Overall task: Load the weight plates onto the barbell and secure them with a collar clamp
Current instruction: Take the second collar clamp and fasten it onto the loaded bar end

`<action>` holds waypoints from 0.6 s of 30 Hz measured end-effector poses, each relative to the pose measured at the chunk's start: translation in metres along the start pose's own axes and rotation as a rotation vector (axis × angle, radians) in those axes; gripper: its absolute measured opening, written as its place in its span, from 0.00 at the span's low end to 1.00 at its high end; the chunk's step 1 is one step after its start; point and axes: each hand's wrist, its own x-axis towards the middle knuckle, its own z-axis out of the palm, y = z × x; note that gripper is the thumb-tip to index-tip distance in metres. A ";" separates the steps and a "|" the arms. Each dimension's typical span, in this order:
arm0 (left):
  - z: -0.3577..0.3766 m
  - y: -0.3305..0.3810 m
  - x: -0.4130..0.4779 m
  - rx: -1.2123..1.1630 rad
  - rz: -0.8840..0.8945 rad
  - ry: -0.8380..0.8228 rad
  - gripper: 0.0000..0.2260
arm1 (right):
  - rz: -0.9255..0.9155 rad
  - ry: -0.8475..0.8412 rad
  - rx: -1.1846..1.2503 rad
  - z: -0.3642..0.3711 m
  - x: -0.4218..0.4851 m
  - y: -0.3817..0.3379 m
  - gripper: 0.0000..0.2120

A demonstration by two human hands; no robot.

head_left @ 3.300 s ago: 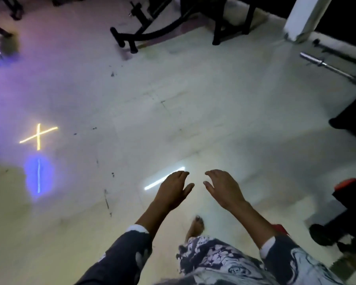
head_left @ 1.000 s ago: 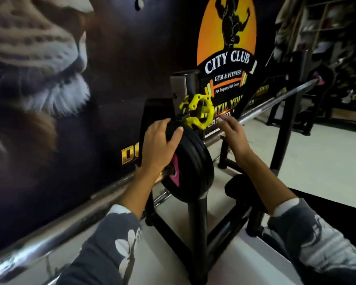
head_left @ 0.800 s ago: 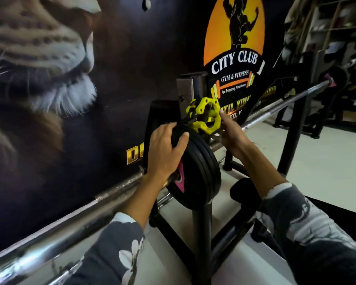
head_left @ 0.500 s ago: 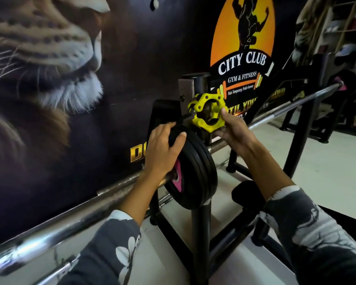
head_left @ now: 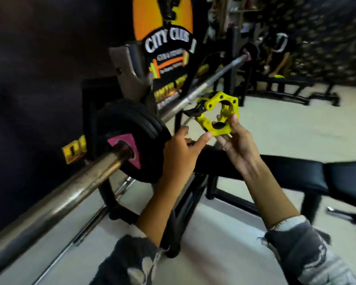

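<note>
Now the right hand (head_left: 239,147) has lifted the collar clamp (head_left: 212,102) off the rack (head_left: 130,75).

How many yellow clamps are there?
1: the yellow clamp is pinched in the right hand, off the barbell, beside the weight plates. Others may be hidden.

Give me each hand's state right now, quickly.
Left hand: open, fingers relaxed, holding nothing.
Right hand: fingers pinch the yellow collar clamp.
</note>
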 end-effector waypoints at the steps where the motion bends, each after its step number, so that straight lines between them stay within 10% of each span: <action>1: 0.005 0.000 -0.005 -0.117 -0.054 -0.118 0.20 | -0.025 0.042 -0.004 -0.005 -0.016 0.000 0.13; 6: 0.006 -0.004 -0.051 -0.725 -0.112 -0.418 0.09 | -0.132 0.178 -0.087 -0.016 -0.099 0.019 0.13; 18: -0.082 -0.016 -0.159 -0.753 -0.098 -0.664 0.16 | -0.212 0.283 -0.721 0.014 -0.278 0.031 0.13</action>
